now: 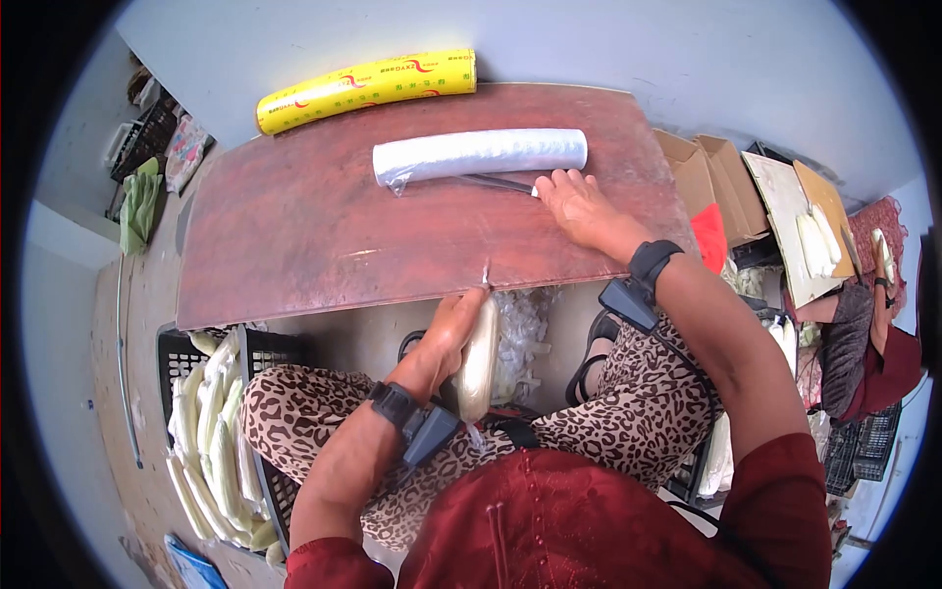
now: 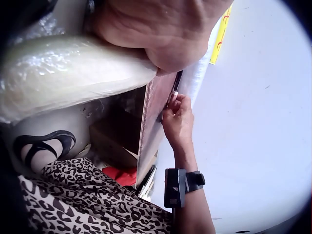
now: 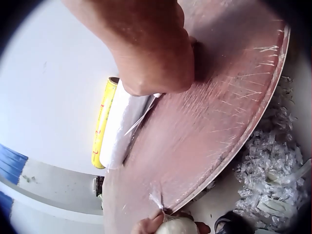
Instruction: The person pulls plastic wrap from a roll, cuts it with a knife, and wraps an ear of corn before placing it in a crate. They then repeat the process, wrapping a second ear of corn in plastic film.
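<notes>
I see the left hand [image 1: 453, 329] curled round a film-wrapped pale vegetable [image 1: 478, 358] just below the near edge of the brown board [image 1: 294, 236]; the right hand [image 1: 579, 201] rests on a knife [image 1: 496, 182] beside the cling-film roll [image 1: 481, 152], grip unclear; a yellow roll [image 1: 368, 86] lies behind.

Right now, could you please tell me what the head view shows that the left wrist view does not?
Only the head view shows the crate of pale vegetables and the whole film roll. Only the left wrist view shows the sandal under the board. Both show the left hand holding the wrapped vegetable, the right hand on the board, and the yellow roll.
</notes>
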A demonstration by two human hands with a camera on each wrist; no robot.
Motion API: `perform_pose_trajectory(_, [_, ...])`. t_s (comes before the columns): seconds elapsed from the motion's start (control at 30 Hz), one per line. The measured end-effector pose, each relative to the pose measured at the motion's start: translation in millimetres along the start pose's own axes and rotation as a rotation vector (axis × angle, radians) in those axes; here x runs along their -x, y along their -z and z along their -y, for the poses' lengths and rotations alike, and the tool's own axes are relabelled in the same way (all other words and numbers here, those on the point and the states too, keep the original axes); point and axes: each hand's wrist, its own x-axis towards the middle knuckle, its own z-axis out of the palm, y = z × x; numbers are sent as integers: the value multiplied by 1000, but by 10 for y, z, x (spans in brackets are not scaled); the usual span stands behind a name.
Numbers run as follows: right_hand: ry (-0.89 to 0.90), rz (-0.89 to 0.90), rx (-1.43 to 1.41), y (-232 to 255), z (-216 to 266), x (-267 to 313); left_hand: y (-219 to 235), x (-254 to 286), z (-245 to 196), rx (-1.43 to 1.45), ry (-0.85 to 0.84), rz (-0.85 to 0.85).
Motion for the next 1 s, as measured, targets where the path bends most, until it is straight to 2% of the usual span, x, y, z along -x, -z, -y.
perform_pose_trajectory(0.13, [17, -29, -102, 16, 45, 100, -20, 53, -38, -8, -10, 11])
perform_pose_trajectory(0.23, [99, -65, -301, 54, 142, 227, -8, 42, -33, -2, -12, -9])
perform_pose_trajectory(0.33, [42, -90, -548, 166, 427, 393, 28, -18, 14, 6, 2, -9])
perform_pose_trajectory(0.47, [35, -29, -651, 239, 713, 603, 20, -65, 60, 11, -38, -8])
perform_pose_trajectory(0.6, [-3, 80, -592, 199, 765, 677, 5, 3, 11, 33, -33, 26])
perform_pose_trajectory(0.8, [30, 149, -541, 149, 780, 739, 10, 26, -19, 62, 6, 70])
perform_pose_trajectory(0.9, [60, 127, -529, 154, 804, 762, 9, 17, -18, 83, 12, 86])
perform_pose_trajectory(1.0, [6, 153, -443, 103, 832, 782, -19, 65, -77, 84, 25, 81])
